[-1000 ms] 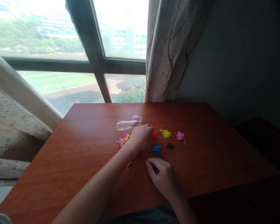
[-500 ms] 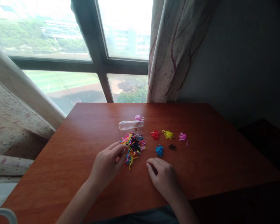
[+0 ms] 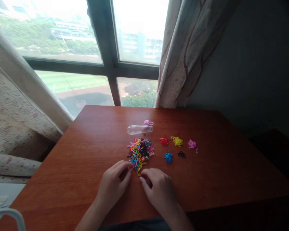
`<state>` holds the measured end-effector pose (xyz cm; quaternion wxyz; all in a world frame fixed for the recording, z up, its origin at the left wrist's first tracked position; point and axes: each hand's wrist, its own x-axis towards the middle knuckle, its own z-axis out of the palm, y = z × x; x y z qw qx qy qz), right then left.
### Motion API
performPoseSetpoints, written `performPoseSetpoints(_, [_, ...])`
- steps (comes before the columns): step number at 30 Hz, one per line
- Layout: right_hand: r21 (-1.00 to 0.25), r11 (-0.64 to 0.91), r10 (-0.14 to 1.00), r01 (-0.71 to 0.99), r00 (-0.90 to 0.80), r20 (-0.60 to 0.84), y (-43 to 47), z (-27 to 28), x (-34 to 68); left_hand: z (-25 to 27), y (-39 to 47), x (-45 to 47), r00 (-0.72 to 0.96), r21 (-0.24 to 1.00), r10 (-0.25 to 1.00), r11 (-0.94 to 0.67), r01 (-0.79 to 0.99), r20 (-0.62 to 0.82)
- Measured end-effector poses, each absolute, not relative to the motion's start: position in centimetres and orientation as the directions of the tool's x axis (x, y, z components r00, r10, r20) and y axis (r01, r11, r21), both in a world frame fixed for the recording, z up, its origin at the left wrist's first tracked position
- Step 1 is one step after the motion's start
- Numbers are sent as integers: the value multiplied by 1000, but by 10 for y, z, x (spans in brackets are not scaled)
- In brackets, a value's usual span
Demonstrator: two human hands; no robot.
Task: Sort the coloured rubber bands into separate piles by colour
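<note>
A mixed pile of small coloured loops [image 3: 140, 150] lies on the table, in pink, yellow, blue, red and black; their exact kind is too small to tell. At its near left edge, my left hand [image 3: 115, 179] has thumb and forefinger pinched together by some blue loops. My right hand [image 3: 159, 187] is just across from it, closed, with its fingertips beside a yellow loop at the pile's near end. Whatever either pinch holds is too small to make out. To the right are single-colour heaps: red loops [image 3: 164, 140], yellow loops [image 3: 177, 141], pink loops [image 3: 192, 144], blue loops [image 3: 168, 157] and black loops [image 3: 181, 154].
Behind the pile, a clear bottle [image 3: 138, 129] lies on its side, with a pink looped cap [image 3: 147, 123] beside its mouth. The brown wooden table [image 3: 98, 128] reaches the window [image 3: 132, 38] and curtains [image 3: 183, 57]. A white curved bar [image 3: 14, 213] shows at lower left.
My left hand has drawn back from the pile's left side to its near edge. My right hand has moved left, close to the left one. The view has shifted slightly.
</note>
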<state>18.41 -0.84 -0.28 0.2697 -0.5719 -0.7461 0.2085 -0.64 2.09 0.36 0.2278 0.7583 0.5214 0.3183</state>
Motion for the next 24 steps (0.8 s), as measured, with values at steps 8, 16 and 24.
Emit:
performPoseSetpoints(8, [-594,289,957,750,-211,200,-10,-5,172,3,19,-5,277,635,937,-347,690,211])
performPoseSetpoints(16, [-607,274,961,746,-201,187,-8,-3,172,1,18,-6,300,599,936,-349,721,184])
performPoseSetpoints(24, [-735,278,957,619,-108,271,-9,-8,175,-1,18,-8,306,591,926,-376,714,220])
